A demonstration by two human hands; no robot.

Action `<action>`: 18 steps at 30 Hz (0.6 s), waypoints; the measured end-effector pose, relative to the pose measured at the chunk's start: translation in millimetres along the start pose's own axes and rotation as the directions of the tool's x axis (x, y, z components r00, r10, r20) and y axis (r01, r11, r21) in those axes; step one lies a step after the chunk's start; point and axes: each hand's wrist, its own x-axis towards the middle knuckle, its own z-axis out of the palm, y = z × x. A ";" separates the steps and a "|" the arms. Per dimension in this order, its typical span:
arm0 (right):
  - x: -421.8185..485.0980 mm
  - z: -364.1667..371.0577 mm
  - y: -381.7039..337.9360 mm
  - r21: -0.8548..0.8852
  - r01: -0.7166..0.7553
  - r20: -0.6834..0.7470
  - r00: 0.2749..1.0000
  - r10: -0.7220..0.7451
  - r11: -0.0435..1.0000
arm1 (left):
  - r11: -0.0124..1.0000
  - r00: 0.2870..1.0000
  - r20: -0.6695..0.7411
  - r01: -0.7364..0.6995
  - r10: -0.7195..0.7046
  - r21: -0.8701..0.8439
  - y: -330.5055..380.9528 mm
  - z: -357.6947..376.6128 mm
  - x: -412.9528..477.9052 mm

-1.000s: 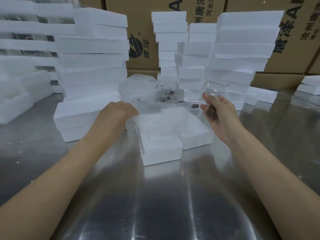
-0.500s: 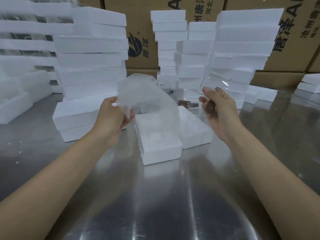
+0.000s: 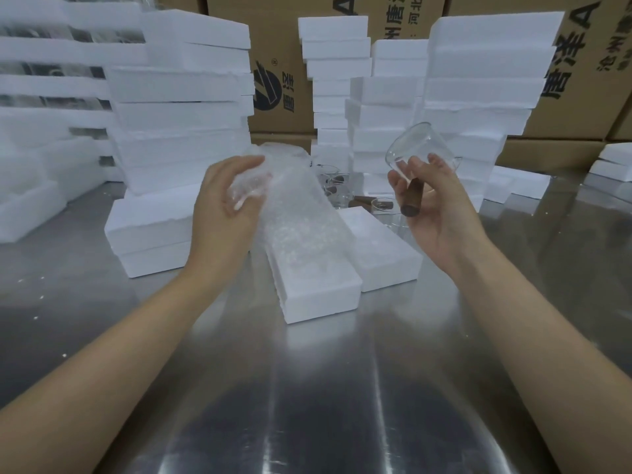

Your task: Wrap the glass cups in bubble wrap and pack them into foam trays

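- Two foam trays [image 3: 321, 289] sit on the steel table [image 3: 307, 405], just below both hands.
- Bubble wrap [image 3: 301, 213]: soft, floppy, weighs nothing. Left hand [image 3: 224, 213] pinches its top edge, the sheet hanging down over the near tray.
- Glass cup [image 3: 415, 148]: slick and breakable, I'd guess. Right hand [image 3: 434, 213] holds it tilted, fingers curled round the body, its brown handle [image 3: 412, 196] across the palm. Grabbing by the body seems safest.

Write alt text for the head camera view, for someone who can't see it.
A person's left hand holds a sheet of bubble wrap while the right hand holds a glass cup with a brown handle, above foam trays on a steel table.
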 end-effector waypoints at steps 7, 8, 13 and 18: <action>0.4 2.9 -2.6 -0.091 -0.052 0.043 0.997 0.056 0.994 | 0.774 0.963 0.000 -0.217 0.270 0.595 -14.4 -13.0 5.4; 0.4 3.8 -2.0 -0.102 -0.045 0.068 0.996 0.053 0.994 | 0.701 0.940 -0.021 -0.240 0.341 0.672 -14.6 -15.4 7.3; -3.5 5.8 0.4 -0.081 -0.145 0.262 0.951 0.162 0.986 | 0.649 0.893 -0.047 -0.289 0.448 0.703 -4.9 -19.5 11.1; -16.6 16.1 1.7 -0.158 -0.374 0.530 0.749 0.398 0.914 | 0.689 0.951 0.005 -0.228 0.310 0.688 2.8 -16.3 4.3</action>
